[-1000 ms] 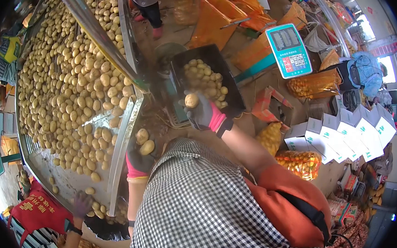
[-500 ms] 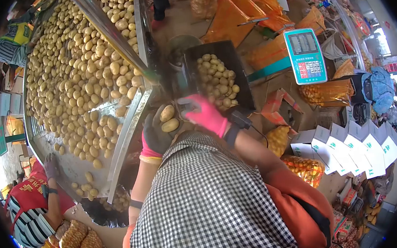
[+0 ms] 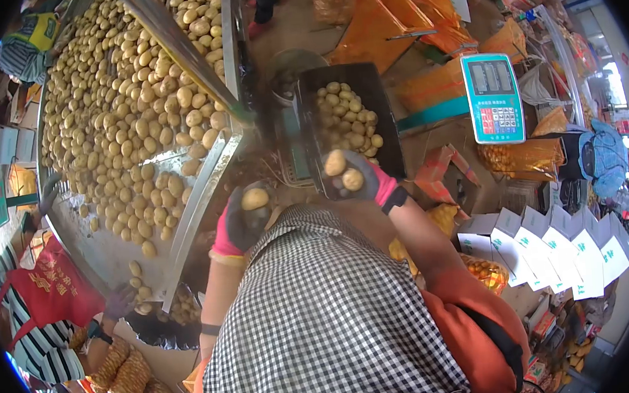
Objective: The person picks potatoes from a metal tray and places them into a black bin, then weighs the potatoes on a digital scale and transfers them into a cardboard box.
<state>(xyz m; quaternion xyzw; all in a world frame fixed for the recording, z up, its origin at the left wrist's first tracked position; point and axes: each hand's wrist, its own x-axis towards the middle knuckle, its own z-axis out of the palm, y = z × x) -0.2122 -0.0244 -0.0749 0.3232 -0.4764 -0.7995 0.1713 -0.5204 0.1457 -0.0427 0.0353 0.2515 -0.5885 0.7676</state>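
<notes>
My left hand [image 3: 238, 223], in a grey-palmed pink glove, cups a potato [image 3: 255, 198] beside the metal edge of the sorting table. My right hand [image 3: 372, 182], gloved alike, holds two potatoes, one paler potato [image 3: 335, 162] and a second potato [image 3: 352, 179], over the near edge of a black bin [image 3: 390, 128]. Inside that bin lies a pile of potatoes [image 3: 349, 116]. The right fingers are partly hidden by the potatoes. Many more potatoes [image 3: 131, 122] cover the sorting table [image 3: 112, 253] to my left.
A teal digital scale [image 3: 494, 97] stands right of the bin. A metal bar [image 3: 181, 55] crosses the sorting table. A co-worker in a red apron [image 3: 52, 284] works at the lower left, near filled net sacks [image 3: 129, 381]. White boxes [image 3: 540, 252] line the right side.
My right hand has moved from beside the left hand to over the bin's near edge, now showing two potatoes. The left hand shows one potato instead of two. The co-worker's arm has shifted downward.
</notes>
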